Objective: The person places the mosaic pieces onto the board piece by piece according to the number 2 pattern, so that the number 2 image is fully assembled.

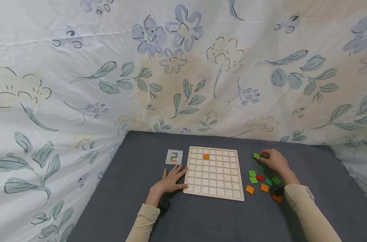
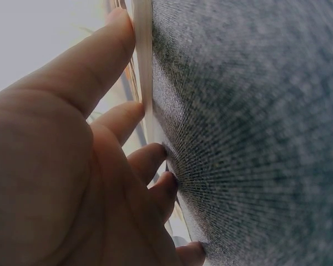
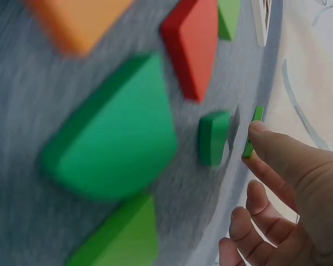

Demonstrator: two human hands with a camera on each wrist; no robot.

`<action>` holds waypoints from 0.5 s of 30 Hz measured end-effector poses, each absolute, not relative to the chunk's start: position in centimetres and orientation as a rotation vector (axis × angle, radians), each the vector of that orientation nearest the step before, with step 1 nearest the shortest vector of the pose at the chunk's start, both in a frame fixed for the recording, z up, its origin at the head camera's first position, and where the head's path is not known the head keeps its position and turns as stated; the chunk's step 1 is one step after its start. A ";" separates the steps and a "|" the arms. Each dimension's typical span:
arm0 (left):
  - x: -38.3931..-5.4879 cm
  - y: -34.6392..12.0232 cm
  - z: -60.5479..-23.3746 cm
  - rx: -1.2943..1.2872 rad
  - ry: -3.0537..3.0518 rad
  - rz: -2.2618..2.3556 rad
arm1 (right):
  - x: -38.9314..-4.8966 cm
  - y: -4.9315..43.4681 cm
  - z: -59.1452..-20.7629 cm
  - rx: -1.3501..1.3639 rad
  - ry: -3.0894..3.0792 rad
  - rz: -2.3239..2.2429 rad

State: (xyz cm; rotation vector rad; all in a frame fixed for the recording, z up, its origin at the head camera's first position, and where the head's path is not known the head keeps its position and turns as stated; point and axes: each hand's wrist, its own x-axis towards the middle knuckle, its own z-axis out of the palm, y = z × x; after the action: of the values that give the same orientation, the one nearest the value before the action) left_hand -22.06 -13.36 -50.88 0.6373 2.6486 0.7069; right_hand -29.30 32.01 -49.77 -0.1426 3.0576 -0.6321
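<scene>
Your right hand (image 1: 276,162) is pinching a green tile (image 1: 255,155) between thumb and finger, far right on the surface (image 1: 111,201), beyond the loose tiles (image 1: 251,173). Your left hand (image 1: 169,182) is resting with fingers spread, touching the left edge of the board (image 1: 212,172). The tile is probably feeling light, stiff and slick, its opposite edges likely offering the surest hold. Your grip is covering part of it; whether it is touching the surface is unclear. A wrist camera (image 1: 278,191) is partly hiding an orange tile (image 1: 277,199).

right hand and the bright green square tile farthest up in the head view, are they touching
Touching. The right wrist view shows the right hand pinching the bright green square tile between thumb and forefinger.
</scene>
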 end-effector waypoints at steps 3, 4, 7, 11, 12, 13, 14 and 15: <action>-22.1 -13.4 -50.8 0.631 2.646 0.709 | -29.4 31.4 -49.7 -0.144 3.053 -0.661; -22.1 -13.4 -50.8 0.632 2.646 0.707 | -29.4 31.2 -49.7 -0.140 3.050 -0.668; -22.0 -13.4 -50.7 0.630 2.640 0.709 | -29.5 30.5 -49.7 -0.133 3.049 -0.687; -21.9 -13.4 -50.6 0.626 2.640 0.710 | -29.5 29.7 -49.7 -0.137 3.056 -0.709; -21.9 -13.4 -50.5 0.626 2.640 0.713 | -29.5 29.5 -49.7 -0.136 3.058 -0.711; -21.9 -13.3 -50.5 0.627 2.639 0.716 | -29.5 29.3 -49.6 -0.138 3.059 -0.716; -21.9 -13.3 -50.5 0.631 2.639 0.716 | -29.4 29.1 -49.6 -0.140 3.061 -0.721; -21.9 -13.3 -50.5 0.633 2.639 0.717 | -29.4 28.9 -49.6 -0.143 3.062 -0.728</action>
State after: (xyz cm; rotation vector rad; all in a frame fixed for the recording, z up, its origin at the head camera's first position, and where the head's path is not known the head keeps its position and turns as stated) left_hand -21.92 -13.28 -50.48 0.6328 2.6390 0.7170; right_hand -29.42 28.93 -49.57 -0.1431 3.0623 -0.7281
